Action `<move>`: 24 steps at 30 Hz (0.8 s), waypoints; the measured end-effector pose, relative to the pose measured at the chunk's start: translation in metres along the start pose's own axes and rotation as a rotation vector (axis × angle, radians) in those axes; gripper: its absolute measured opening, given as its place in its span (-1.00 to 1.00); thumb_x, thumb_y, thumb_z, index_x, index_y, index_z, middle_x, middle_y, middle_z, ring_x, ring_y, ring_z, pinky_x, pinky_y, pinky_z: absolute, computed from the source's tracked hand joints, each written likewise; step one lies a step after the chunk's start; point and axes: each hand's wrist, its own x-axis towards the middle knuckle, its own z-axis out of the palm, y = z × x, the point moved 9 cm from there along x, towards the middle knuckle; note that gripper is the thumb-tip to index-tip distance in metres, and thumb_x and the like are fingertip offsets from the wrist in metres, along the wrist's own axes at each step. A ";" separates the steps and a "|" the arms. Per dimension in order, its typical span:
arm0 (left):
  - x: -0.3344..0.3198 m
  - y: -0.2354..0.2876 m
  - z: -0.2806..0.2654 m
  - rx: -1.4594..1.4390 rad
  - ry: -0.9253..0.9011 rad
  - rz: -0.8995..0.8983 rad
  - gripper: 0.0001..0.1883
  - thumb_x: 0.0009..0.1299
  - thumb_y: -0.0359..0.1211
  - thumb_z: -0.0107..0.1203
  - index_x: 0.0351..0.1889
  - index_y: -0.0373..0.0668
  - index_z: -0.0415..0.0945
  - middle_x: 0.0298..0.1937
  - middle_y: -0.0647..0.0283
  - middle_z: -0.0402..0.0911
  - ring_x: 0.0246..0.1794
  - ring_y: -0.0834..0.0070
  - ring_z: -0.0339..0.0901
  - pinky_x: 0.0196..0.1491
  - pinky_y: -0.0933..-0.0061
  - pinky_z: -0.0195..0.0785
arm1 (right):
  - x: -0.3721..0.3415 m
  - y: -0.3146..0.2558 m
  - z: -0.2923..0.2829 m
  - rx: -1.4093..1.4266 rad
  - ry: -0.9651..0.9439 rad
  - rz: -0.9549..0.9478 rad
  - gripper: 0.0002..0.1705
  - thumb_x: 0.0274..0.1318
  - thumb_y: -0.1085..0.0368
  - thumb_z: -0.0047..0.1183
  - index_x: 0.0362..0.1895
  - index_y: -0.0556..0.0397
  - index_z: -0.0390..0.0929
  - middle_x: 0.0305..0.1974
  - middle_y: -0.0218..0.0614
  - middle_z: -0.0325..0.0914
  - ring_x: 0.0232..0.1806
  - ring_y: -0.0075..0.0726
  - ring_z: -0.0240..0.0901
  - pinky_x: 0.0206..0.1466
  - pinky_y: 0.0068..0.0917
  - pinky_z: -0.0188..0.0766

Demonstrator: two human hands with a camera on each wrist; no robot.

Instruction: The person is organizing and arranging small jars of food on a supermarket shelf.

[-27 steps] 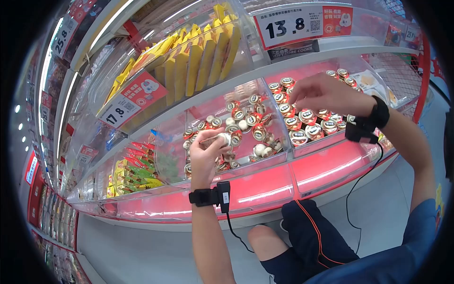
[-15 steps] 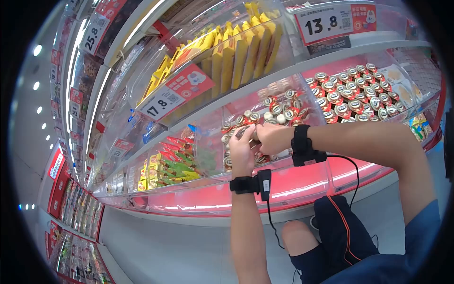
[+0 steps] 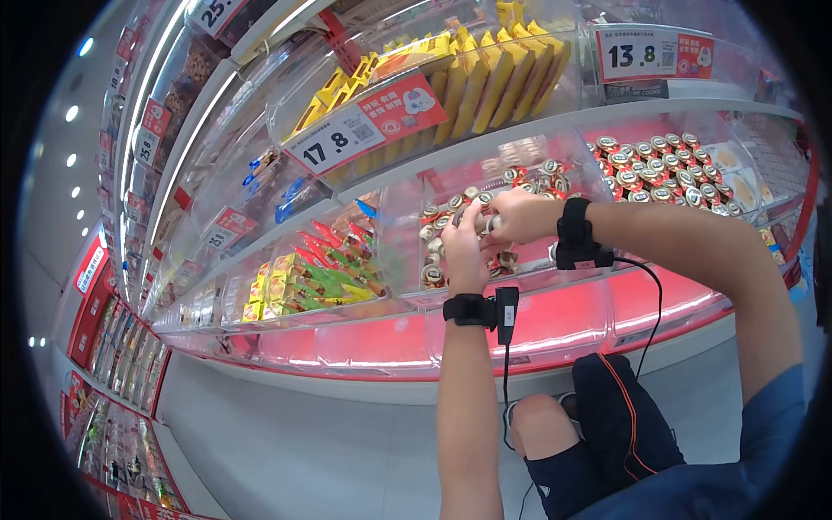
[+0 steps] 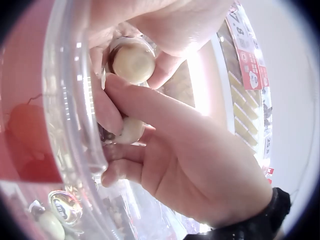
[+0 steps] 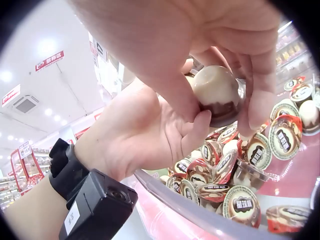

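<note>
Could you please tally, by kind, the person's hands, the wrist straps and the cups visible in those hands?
Hands: 2 (left hand, right hand)
Wrist straps: 2 (left strap, right strap)
Cups visible in the hands: 2 (brown-and-white cup, partly hidden cup)
Total: 6

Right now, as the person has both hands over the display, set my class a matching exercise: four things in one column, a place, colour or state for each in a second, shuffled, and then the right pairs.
Things
1. Right hand
2. 17.8 price sign
3. Shorts
4. Wristbands

Place, colour or state
A. Dark, with an orange stripe
B. In front of upright yellow packets
C. Black, worn as a pair
D. Gripping a cup with a pale dome above a dark layer

Right pairs: 1-D, 2-B, 3-A, 4-C
</note>
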 end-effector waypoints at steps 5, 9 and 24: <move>-0.002 0.000 -0.001 0.102 0.042 -0.013 -0.73 0.26 -0.30 0.08 -0.19 -0.25 0.35 -0.45 0.23 0.48 -0.66 0.48 0.50 -0.66 0.52 0.40 | -0.036 -0.023 -0.035 -0.123 0.151 -0.201 -0.33 -0.19 -0.15 0.18 -0.38 0.33 0.43 -0.43 0.11 0.50 -0.29 0.13 0.51 -0.21 -0.17 0.42; 0.004 -0.004 0.001 0.241 -0.050 0.036 -0.78 0.23 -0.32 0.13 -0.27 -0.23 0.39 -0.50 0.27 0.51 -0.68 0.55 0.46 -0.68 0.62 0.25 | -0.096 -0.011 -0.084 0.097 0.085 -0.009 -0.58 -0.21 0.10 0.29 -0.42 0.14 0.42 -0.54 -0.29 0.46 -0.51 -0.43 0.44 -0.43 -0.44 0.35; 0.000 0.001 0.006 0.389 -0.036 0.113 -0.82 0.12 -0.37 0.18 -0.40 -0.23 0.44 -0.57 0.31 0.50 -0.72 0.63 0.42 -0.69 0.66 0.12 | -0.252 0.137 -0.181 0.909 0.425 0.324 -0.68 0.25 0.11 -0.20 -0.12 0.08 0.41 -0.48 -0.46 0.37 -0.62 -0.70 0.22 -0.62 -0.74 0.14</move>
